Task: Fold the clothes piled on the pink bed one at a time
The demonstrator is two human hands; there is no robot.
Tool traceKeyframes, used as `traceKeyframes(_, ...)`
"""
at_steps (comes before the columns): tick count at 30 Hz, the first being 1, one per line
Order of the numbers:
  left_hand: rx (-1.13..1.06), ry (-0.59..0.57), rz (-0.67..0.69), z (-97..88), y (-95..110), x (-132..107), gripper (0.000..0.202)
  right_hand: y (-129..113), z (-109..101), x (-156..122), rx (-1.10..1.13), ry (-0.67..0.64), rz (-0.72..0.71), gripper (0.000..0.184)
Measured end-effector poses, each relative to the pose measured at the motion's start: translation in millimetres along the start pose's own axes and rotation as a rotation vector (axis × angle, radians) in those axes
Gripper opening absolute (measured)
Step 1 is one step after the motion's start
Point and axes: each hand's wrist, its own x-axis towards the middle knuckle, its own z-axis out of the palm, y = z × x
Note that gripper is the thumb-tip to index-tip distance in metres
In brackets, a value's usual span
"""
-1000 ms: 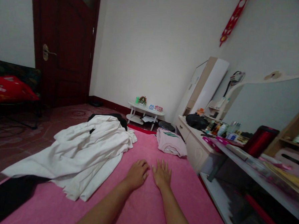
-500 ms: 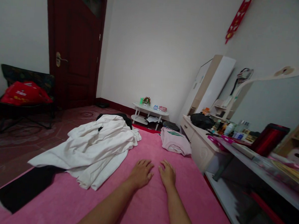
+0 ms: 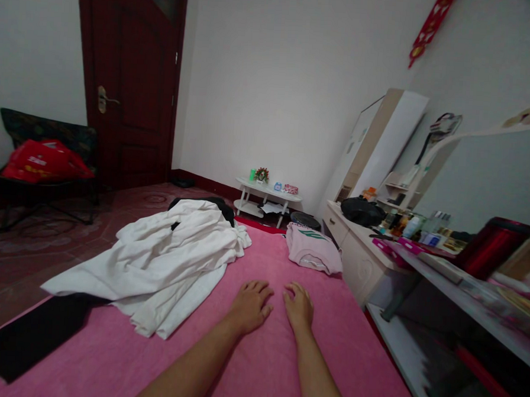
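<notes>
Both hands lie palm down on the pink bedspread (image 3: 255, 376), a short gap between them. My left hand (image 3: 250, 306) is open with its fingers somewhat apart and nothing in it. My right hand (image 3: 298, 307), also open, has gently bent fingers and holds nothing. To the left, a crumpled white garment (image 3: 178, 247) is heaped on the bed, its sleeve end pointing at me. Black cloth (image 3: 40, 332) shows from under its near left side. Beyond my right hand, a folded pale pink top (image 3: 313, 249) with a green mark lies near the far edge.
A dressing table (image 3: 360, 251) with bottles, a black bag (image 3: 362, 212) and a mirror runs along the right. Nearer stands a shelf with a dark red cylinder (image 3: 496, 249). A low white table (image 3: 268, 191) is at the far wall. At left, a chair holds a red bag (image 3: 47, 162).
The view has shifted slightly, so the room's things sit a little differently in the picture. Both hands stay in the same place on the bedspread; the clothes have not moved.
</notes>
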Motion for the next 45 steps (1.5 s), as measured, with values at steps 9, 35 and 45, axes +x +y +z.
traceKeyframes(9, 0.012, 0.016, 0.007, 3.4, -1, 0, 0.036, 4, 0, -1, 0.036, 0.010, -0.022, 0.026)
traceKeyframes(35, -0.024, -0.031, -0.013, -1.2, 1, -4, 0.040, 23, 7, 3, 0.340, -0.025, -0.142, 0.030)
traceKeyframes(45, -0.070, -0.165, 0.177, -107.3, -50, -42, 0.028, 29, 13, 7, 0.446, -0.037, -0.113, 0.031)
